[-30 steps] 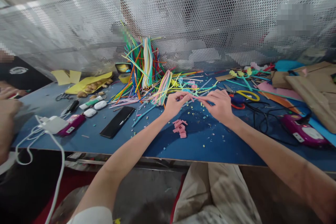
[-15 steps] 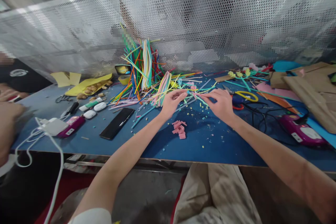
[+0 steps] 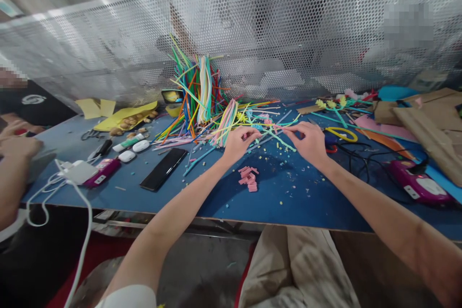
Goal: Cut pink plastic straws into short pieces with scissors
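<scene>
My left hand [image 3: 238,142] and my right hand [image 3: 308,140] are both above the blue table [image 3: 288,197], fingers pinched. Between them runs a thin straw [image 3: 269,126], held at its two ends. A green straw [image 3: 283,140] hangs down near my right hand's fingertips. Just behind lies a loose heap of coloured straws [image 3: 224,125], and a bundle of straws [image 3: 200,84] stands upright against the mesh. A small pile of pink cut pieces [image 3: 248,178] lies on the table below my left hand.
A black phone [image 3: 163,168], white earbud cases [image 3: 134,149], a charger with white cable [image 3: 77,171] and a pink gadget [image 3: 103,171] lie left. Yellow-handled scissors [image 3: 341,133], black cables, a purple tool [image 3: 415,184] and cardboard [image 3: 429,130] sit right. Another person's hands [image 3: 14,142] work at far left. Perforated metal screen [image 3: 288,33] behind.
Both hands stayed close together over the straw heap and lifted slightly; my right hand's pinch has shifted a little right, drawing the thin straw straighter between the hands.
</scene>
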A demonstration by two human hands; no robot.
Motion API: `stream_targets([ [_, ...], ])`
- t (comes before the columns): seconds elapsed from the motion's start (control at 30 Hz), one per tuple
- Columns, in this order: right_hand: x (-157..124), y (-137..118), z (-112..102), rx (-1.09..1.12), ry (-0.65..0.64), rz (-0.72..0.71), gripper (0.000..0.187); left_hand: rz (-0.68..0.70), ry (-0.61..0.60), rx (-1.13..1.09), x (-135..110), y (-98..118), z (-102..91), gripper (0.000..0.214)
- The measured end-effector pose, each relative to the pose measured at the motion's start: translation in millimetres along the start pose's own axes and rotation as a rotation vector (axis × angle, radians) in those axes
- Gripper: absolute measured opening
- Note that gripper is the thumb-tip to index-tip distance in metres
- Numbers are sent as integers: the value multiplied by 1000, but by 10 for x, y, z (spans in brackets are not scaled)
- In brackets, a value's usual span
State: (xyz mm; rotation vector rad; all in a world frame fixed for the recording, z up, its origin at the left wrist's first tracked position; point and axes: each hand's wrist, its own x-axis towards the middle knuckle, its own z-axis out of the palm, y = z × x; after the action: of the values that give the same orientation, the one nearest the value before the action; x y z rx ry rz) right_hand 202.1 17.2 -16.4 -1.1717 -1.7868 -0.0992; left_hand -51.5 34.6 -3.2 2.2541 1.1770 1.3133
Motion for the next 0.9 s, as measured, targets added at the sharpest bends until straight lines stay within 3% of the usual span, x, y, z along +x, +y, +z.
stream_targets([
  [0.23, 6, -5, -14, 12, -37, 2, 25, -2, 40, 3, 9, 33, -3, 28],
  [0.43, 9, 56, 27, 66, -267, -4, 23, 25, 37, -8, 13, 28, -6, 24],
  [0.63, 2, 151, 80, 85, -392, -23, 21, 59, 15, -8, 11, 34, -21, 19],
  [0.9, -29, 211, 135, 24, -442, -57, 23, 51, 1, 1, 0, 29, -31, 24],
])
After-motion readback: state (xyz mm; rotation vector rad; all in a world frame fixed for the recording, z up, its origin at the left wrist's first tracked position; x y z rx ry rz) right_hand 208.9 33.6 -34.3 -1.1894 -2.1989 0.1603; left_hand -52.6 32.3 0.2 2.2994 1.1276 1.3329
